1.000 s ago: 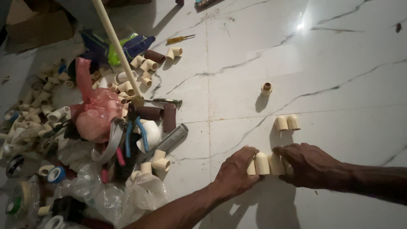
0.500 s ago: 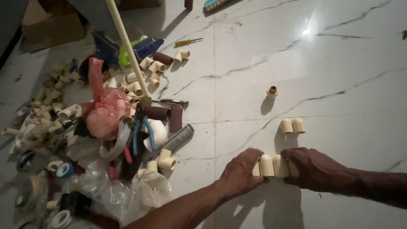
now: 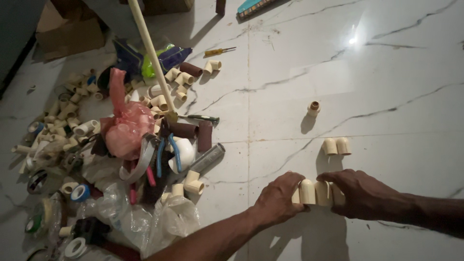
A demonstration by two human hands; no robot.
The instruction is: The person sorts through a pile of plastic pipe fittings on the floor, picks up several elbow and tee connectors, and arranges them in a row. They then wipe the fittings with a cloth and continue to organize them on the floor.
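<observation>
Already a short row of cream pipe caps (image 3: 316,192) is pressed together on the marble floor (image 3: 386,87), near and right; the left hand (image 3: 276,199) and right hand (image 3: 360,192) are closed against its two ends, fingers curled; two more caps (image 3: 337,146) stand just beyond, unjoined; seemingly many fittings are left in the heap of pipe parts (image 3: 111,145) at left.

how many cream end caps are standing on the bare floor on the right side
5 visible: a pair stands alone, and three in a row sit between the left hand and right hand. The hands may hide more in the row.
</observation>
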